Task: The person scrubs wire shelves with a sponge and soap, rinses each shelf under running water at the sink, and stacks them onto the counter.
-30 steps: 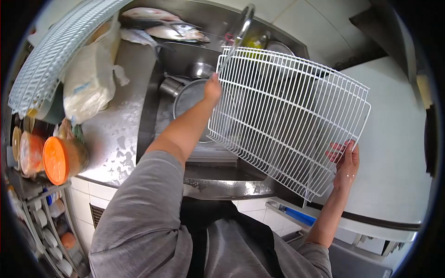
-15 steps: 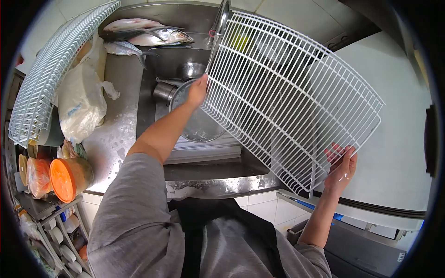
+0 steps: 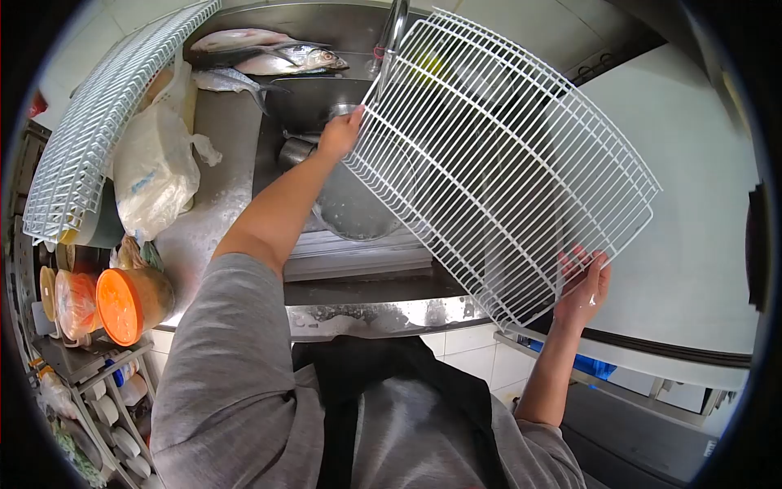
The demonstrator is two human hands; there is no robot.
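A white wire rack (image 3: pixel 505 171) is held up at a tilt over the right part of the sink, below the faucet (image 3: pixel 393 41). My left hand (image 3: pixel 340 134) is closed on the rack's left edge. At its lower right edge my right hand (image 3: pixel 583 287) supports it, with the fingers partly behind the wires. Beneath and left of the rack, a round pan (image 3: pixel 354 204) and a small metal pot (image 3: pixel 295 152) lie in the sink (image 3: pixel 358 318).
Several fish (image 3: pixel 285 59) lie at the back left of the steel counter (image 3: pixel 221 130). More white racks (image 3: pixel 106 122) lean at the left, beside a plastic bag (image 3: pixel 155 171). An orange-lidded tub (image 3: pixel 120 306) stands lower left. A white surface (image 3: pixel 676 220) is at the right.
Over the last second the rack has turned clockwise and its upper edge has come higher in view. Both hands have kept hold of it, and my left hand has shifted left.
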